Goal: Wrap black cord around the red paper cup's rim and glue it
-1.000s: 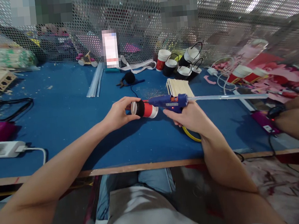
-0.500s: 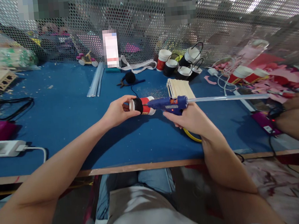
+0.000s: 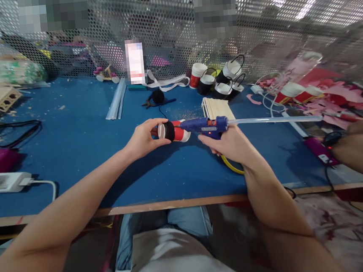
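Observation:
A red and white paper cup (image 3: 180,133) lies on its side in my left hand (image 3: 146,136), thumb and fingers gripping its base end. Black cord (image 3: 169,130) is wound round that end and trails back to a black ball of cord (image 3: 158,96). My right hand (image 3: 226,142) is wrapped round the handle of a blue hot glue gun (image 3: 204,125). Its nozzle points left, at the edge of the wound cord; whether it touches cannot be seen. A long clear glue stick (image 3: 272,120) juts out of the gun's rear.
Pliers (image 3: 150,102) lie beside the ball. Behind stand several cord-covered cups with handles (image 3: 223,91) and a red cup (image 3: 198,76). Wooden sticks (image 3: 217,106) lie beyond the gun, glue sticks (image 3: 115,100) at back left. Another person's hand (image 3: 356,142) is at the right.
The cup has turned slightly in my left hand, and its rim end now sits a little lower. The glue gun stays nearly in place. The view has shifted slightly.

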{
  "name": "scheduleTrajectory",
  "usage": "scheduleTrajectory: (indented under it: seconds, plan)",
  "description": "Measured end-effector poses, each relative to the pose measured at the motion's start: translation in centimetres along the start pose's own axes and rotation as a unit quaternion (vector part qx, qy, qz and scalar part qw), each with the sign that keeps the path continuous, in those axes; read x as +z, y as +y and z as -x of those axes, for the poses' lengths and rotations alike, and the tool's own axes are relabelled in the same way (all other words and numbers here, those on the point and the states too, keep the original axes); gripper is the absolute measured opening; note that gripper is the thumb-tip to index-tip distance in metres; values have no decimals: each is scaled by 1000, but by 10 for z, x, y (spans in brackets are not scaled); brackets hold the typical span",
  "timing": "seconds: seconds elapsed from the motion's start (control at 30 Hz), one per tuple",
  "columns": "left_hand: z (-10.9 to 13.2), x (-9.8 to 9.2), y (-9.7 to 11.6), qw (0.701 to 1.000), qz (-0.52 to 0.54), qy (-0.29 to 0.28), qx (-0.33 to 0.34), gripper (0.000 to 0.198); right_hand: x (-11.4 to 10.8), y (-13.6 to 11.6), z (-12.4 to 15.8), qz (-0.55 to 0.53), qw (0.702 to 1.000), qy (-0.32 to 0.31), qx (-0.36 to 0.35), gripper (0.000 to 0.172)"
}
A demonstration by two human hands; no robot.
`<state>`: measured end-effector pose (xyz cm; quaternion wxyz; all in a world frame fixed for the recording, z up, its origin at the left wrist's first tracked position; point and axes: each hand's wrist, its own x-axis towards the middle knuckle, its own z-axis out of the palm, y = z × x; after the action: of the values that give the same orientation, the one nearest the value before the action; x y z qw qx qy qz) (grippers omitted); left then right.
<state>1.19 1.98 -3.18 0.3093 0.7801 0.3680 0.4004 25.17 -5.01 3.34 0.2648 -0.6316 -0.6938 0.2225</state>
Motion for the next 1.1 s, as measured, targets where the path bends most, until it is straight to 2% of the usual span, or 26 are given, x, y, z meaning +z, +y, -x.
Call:
scheduleTrajectory:
  seconds: [0.27,0.4,0.53,0.67,0.77,0.83,0.9,0.93,1.03,1.1]
  plan:
    - [2,-2,1,989,-92,-26,109,55,-1,-1,-4,-17,1000,8,6,25]
    - [3,-1,4,982,-131,-33,133,53,-1,-1,-6,-20,1000,-2,9,31]
    - [4,0,7,974,-166,-46,149,51,0,0,-8,-21,999,-5,23,30]
    - [4,0,8,969,-182,-46,162,49,-2,1,-11,-80,996,-15,36,28]
    - [4,-1,7,969,-186,-29,161,49,-10,7,-19,-154,988,10,27,24]
    - [3,-1,5,971,-183,-19,153,49,-18,16,-30,-181,981,71,16,26]
    - [2,-1,4,973,-181,-13,143,51,-27,31,-46,-153,974,166,18,27]
    - [2,-1,4,974,-180,-12,139,52,-31,39,-54,-108,976,188,37,26]
    - [2,-1,4,975,-179,-16,132,53,-40,62,-79,107,971,179,114,36]
    - [2,-1,4,976,-176,-17,130,53,-42,72,-91,175,959,175,141,40]
